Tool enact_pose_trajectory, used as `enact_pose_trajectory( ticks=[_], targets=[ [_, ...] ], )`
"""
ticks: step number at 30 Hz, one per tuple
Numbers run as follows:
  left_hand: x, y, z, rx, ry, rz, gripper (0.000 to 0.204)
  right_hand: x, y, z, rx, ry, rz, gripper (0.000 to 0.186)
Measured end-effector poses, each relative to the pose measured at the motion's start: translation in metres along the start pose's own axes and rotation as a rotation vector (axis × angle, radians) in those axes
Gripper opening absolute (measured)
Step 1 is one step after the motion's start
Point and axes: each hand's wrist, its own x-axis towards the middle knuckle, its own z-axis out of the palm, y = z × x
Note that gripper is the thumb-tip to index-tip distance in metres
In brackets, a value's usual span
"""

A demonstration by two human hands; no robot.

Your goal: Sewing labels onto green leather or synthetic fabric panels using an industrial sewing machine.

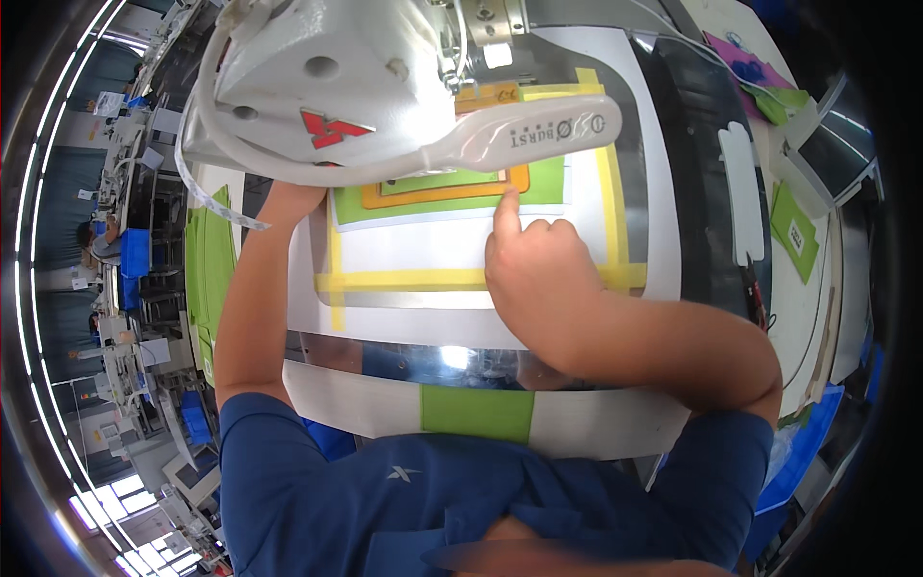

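Under a white machine head (327, 106) with a pale handle-shaped attachment (538, 130) lies a green piece (442, 209) with an orange rectangular frame (423, 195) on it, over a white sheet (413, 250) marked out with yellow tape (404, 280). My right hand (543, 264) rests its extended index fingertip at the frame's lower right edge; its other fingers are curled, their inner side hidden. My left hand (296, 200) reaches to the left side of the work, beside the machine head, which hides its fingers.
Green pieces (210, 288) are stacked at the left. At right are a white strip (740, 192), a dark tool (755, 293), a green piece (793, 231) and a blue bin (803, 447). Further left, another person (104, 245) sits among workstations.
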Motion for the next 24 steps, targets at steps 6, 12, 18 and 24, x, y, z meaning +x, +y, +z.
enact_pose_trajectory(
  ticks=[6,12,18,24],
  targets=[
    [0.012,0.074,0.022,0.259,-0.058,-0.032,0.03,-0.028,-0.023,-0.01,-0.049,-0.126,-0.054,0.049],
    [-0.006,0.117,0.043,0.135,0.018,0.01,0.035,-0.022,-0.047,0.011,-0.303,-0.113,-0.014,0.044],
    [-0.014,0.119,0.05,-0.123,0.044,-0.042,0.036,-0.021,-0.051,0.013,-0.302,-0.116,0.043,0.047],
    [-0.046,0.094,-0.015,0.17,-0.069,-0.263,0.035,-0.019,-0.049,0.008,-0.222,-0.129,0.027,0.046]
  ],
)
